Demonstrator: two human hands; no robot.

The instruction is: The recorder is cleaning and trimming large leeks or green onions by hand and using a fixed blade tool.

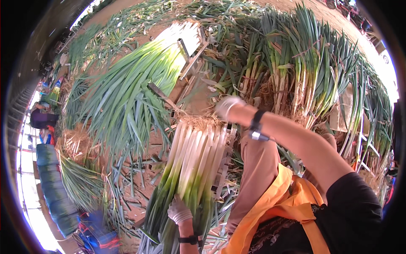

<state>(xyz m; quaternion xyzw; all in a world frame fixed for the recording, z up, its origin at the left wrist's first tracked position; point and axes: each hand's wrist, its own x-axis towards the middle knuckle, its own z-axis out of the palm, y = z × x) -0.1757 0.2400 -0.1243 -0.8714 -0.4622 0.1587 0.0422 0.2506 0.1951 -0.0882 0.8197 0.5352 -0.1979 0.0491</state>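
A thick row of large green onions (192,156) lies in front of me, white shafts and tangled roots (201,120) away from me, leaves toward me. My left hand (180,211), in a pale glove, is closed on the green part of these stalks, low on the left side of the row. My right hand (229,106), also gloved, is just beyond the upper right corner by the root ends. Motion smears it, so its fingers and anything in them cannot be made out. Narrow metal rails (223,171) run along the row's right side.
Past the row, a second pile of trimmed green onions (135,84) rests on a frame (193,60). Untrimmed bundles (296,63) stand upright at the right. Cut leaves litter the ground. At far left sit a smaller bunch (80,178) and a blue-green wrapped stack (53,186).
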